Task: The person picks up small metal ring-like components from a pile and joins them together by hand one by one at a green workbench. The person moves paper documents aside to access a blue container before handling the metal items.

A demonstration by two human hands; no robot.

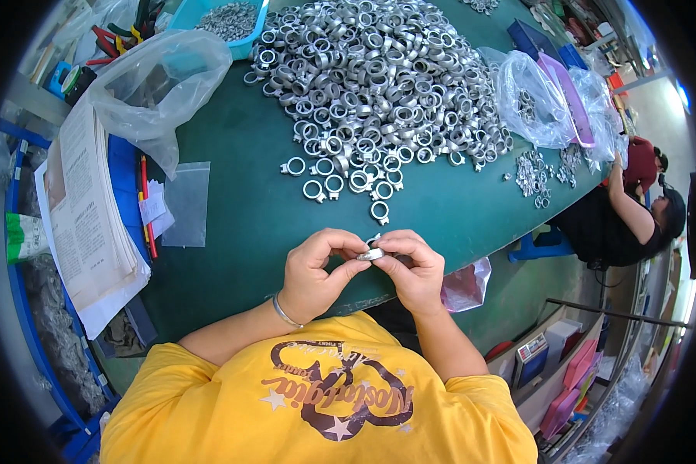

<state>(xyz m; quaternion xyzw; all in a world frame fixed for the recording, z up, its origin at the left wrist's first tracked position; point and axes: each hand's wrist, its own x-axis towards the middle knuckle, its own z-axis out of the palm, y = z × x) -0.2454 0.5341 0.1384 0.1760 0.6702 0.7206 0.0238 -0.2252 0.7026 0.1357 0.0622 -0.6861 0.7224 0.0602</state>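
Note:
Near the front edge of the green table, my left hand (319, 267) and my right hand (412, 269) meet and pinch one small metal ring clamp (373, 254) between thumbs and forefingers. The fingers cover part of it, and its small lug points up. A silver bracelet circles my left wrist. Just beyond my fingertips lies a single ring clamp (379, 210) on the tabletop. Farther back rises a large pile of the same silver ring clamps (387, 85), with several loose ones spread along its near edge.
A turquoise tray (257, 31) of small metal parts stands at the far left, beside a clear plastic bag (158, 85). Papers (93, 216) and red pencils (148, 209) lie left. To the right are a bagged heap (530, 100), small parts (533, 174) and a seated person (619, 209).

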